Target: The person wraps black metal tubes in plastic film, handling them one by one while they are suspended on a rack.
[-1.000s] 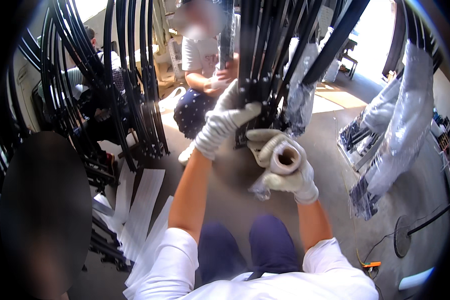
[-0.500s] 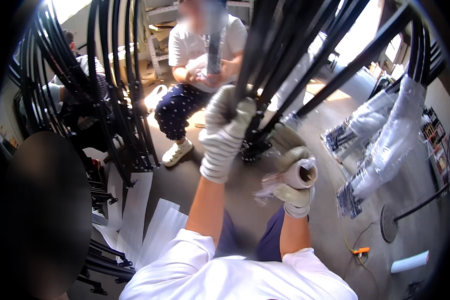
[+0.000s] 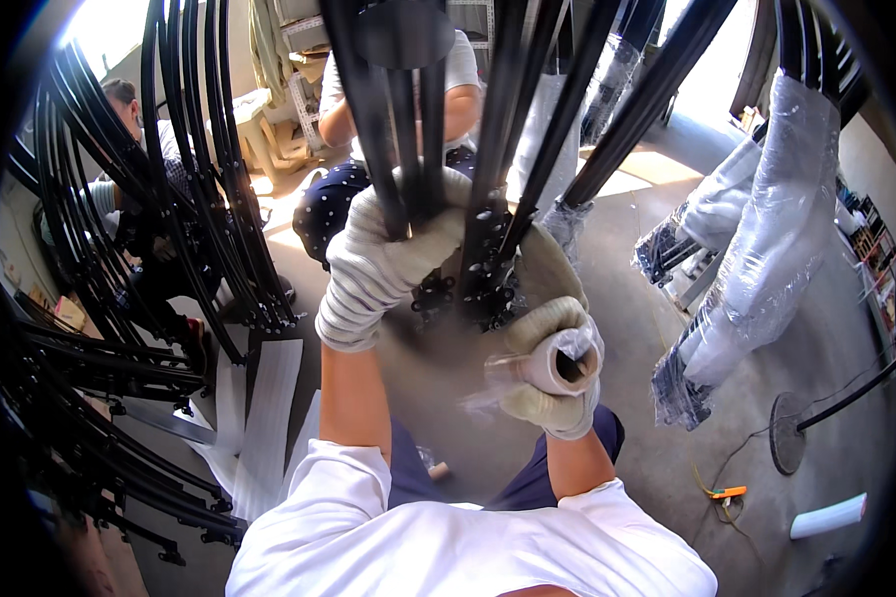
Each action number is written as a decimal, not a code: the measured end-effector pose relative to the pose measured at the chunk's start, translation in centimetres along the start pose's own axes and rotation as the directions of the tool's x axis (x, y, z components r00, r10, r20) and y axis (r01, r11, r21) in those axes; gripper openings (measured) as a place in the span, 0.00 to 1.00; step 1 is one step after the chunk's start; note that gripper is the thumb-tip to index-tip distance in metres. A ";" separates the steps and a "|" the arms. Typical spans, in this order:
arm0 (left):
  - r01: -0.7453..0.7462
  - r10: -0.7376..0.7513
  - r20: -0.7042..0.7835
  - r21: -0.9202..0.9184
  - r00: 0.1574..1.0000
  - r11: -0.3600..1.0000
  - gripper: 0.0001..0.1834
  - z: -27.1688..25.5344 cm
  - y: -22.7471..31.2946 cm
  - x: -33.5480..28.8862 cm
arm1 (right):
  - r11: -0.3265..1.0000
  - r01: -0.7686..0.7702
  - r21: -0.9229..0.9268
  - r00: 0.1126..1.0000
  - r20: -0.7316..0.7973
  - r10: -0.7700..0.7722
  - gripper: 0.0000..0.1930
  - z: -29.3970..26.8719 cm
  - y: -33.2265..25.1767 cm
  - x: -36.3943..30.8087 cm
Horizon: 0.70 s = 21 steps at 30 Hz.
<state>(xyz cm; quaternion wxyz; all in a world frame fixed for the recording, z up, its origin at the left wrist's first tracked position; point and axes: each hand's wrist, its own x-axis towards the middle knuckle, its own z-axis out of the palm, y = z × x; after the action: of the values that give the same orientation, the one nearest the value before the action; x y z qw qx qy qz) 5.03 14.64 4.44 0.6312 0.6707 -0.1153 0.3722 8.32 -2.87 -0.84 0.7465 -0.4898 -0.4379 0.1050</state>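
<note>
My left hand (image 3: 386, 264), in a whitish striped knit glove, is closed around long black metal bars (image 3: 483, 214) in front of me. The bars form a bundle that fans upward, and fittings dot their lower ends. My right hand (image 3: 558, 323), gloved too, grips a roll of clear stretch film (image 3: 541, 368) by its hollow core, just right of the lower bar ends. A loose flap of film trails from the roll's left side, blurred. Some fingers of the left hand are hidden behind the bars.
A person (image 3: 458, 85) sits opposite, partly behind the bars; another person (image 3: 164, 149) is at far left. Black bars (image 3: 214, 179) stand left. Film-wrapped bundles (image 3: 767, 229) lean right. White foam sheets (image 3: 267, 418), a round stand base (image 3: 788, 433) and an orange-ended cord (image 3: 729, 493) lie on the floor.
My left hand and the bars have shifted left, the hand tilting over. My right hand has moved slightly left with the roll of film. The large dark shape at lower left is gone.
</note>
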 end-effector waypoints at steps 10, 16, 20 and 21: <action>-0.131 0.131 0.010 0.124 0.991 0.984 0.12 -1.4 -2.2 -0.1 | 0.859 0.349 -0.374 0.934 0.063 -0.352 0.17 2.4 1.3 0.3; -0.016 -0.006 0.091 0.246 0.996 0.969 0.13 -2.0 -1.7 -0.3 | 0.903 0.340 -0.264 0.938 0.022 -0.347 0.16 3.9 2.6 -1.1; -0.052 -0.021 0.187 0.377 0.982 0.925 0.12 -2.9 -2.4 -0.2 | 0.891 0.247 -0.380 0.934 -0.150 -0.323 0.17 4.9 4.5 -1.7; -0.020 -0.029 0.148 0.316 0.989 0.949 0.11 -1.8 -2.1 -0.3 | 0.861 0.238 -0.448 0.938 -0.123 -0.323 0.17 4.4 5.3 -1.8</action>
<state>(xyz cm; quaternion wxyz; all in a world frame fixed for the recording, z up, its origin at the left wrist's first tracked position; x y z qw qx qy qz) 5.48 16.62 2.47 0.5057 0.7897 -0.0998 0.3326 5.36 1.55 -5.62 0.6673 -0.5796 -0.4424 -0.1519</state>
